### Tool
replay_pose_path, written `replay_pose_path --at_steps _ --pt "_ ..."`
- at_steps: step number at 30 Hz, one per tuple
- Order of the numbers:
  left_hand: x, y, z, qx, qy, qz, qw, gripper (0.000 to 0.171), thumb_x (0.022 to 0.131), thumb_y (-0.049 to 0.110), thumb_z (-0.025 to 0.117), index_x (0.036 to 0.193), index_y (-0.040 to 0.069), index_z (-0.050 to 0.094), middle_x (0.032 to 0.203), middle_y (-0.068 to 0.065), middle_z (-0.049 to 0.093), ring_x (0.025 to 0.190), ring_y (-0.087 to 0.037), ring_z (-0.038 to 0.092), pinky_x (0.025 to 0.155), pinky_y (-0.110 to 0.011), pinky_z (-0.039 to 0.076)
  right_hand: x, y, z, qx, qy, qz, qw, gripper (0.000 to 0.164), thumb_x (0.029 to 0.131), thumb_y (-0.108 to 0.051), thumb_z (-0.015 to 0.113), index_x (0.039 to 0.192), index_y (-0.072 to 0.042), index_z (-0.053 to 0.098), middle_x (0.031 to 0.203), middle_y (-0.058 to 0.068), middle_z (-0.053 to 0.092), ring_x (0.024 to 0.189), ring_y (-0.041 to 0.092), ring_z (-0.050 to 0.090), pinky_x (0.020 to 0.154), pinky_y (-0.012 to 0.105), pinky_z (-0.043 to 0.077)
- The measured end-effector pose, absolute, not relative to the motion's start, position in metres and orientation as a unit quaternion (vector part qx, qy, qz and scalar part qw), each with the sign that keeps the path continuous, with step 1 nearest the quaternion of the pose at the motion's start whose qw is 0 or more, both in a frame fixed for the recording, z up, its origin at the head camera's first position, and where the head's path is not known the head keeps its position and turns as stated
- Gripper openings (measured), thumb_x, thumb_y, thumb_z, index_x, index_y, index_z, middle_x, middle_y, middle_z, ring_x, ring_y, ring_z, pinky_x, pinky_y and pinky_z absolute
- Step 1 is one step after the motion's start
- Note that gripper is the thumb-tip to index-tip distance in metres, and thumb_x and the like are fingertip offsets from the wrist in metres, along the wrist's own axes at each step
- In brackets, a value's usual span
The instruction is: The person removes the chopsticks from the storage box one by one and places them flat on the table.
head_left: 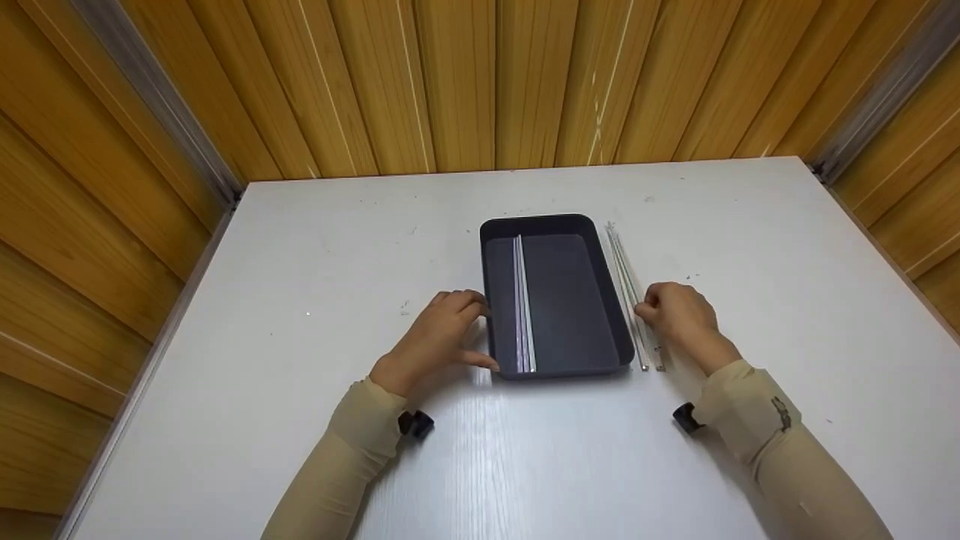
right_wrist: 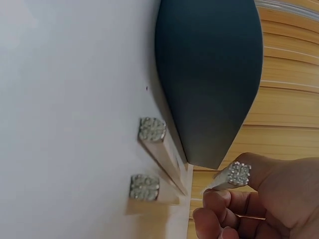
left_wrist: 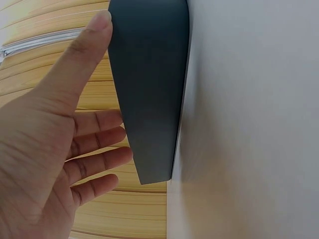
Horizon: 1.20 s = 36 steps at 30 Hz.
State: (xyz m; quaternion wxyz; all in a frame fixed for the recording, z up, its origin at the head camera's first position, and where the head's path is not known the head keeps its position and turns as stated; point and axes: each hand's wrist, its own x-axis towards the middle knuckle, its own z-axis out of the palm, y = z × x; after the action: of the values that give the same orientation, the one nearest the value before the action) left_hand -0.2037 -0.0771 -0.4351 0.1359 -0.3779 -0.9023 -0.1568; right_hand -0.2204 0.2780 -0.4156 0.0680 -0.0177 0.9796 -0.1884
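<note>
A dark grey rectangular tray (head_left: 566, 315) stands on the table, with several long thin pale and purplish sticks (head_left: 523, 315) lying lengthwise along its left side. My left hand (head_left: 442, 334) is at the tray's left side, its fingers spread and nearly straight. In the left wrist view the thumb (left_wrist: 97, 30) meets the tray's rim. Beside the tray's right wall, my right hand (head_left: 679, 315) pinches a thin stick (right_wrist: 238, 173) with a speckled, silvery end, between thumb and fingers. Two similar sticks (right_wrist: 152, 129) lie on the table below it.
The white table (head_left: 262, 390) surrounds the tray, with small dark specks on it. Yellow wood-look panels (head_left: 457, 82) rise behind and at both sides, with grey metal posts at the corners.
</note>
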Motion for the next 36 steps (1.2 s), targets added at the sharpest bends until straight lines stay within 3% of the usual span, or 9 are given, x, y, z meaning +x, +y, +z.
replay_pose_path --at_steps 25,36 --pt "-0.203 -0.077 -0.434 -0.375 -0.905 -0.148 0.135 0.072 0.059 0.058 0.08 0.105 0.005 0.065 0.115 -0.006 0.061 0.108 -0.022 0.058 0.098 -0.035 0.045 -0.217 0.293 -0.419 -0.011 0.979 -0.195 0.064 0.017 0.083 -0.018 0.052 0.077 -0.005 0.06 0.068 0.005 0.056 0.062 0.017 0.046 0.05 0.025 0.033" --pt "-0.204 -0.076 -0.435 -0.378 -0.904 -0.143 0.136 0.072 0.059 0.058 0.08 0.106 0.005 0.065 0.116 -0.007 0.061 0.107 -0.022 0.059 0.098 -0.035 0.046 -0.217 0.298 -0.421 -0.013 0.979 -0.182 0.085 0.021 0.089 -0.021 0.054 0.08 -0.004 0.06 0.071 0.005 0.056 0.065 0.019 0.047 0.052 0.026 0.034"
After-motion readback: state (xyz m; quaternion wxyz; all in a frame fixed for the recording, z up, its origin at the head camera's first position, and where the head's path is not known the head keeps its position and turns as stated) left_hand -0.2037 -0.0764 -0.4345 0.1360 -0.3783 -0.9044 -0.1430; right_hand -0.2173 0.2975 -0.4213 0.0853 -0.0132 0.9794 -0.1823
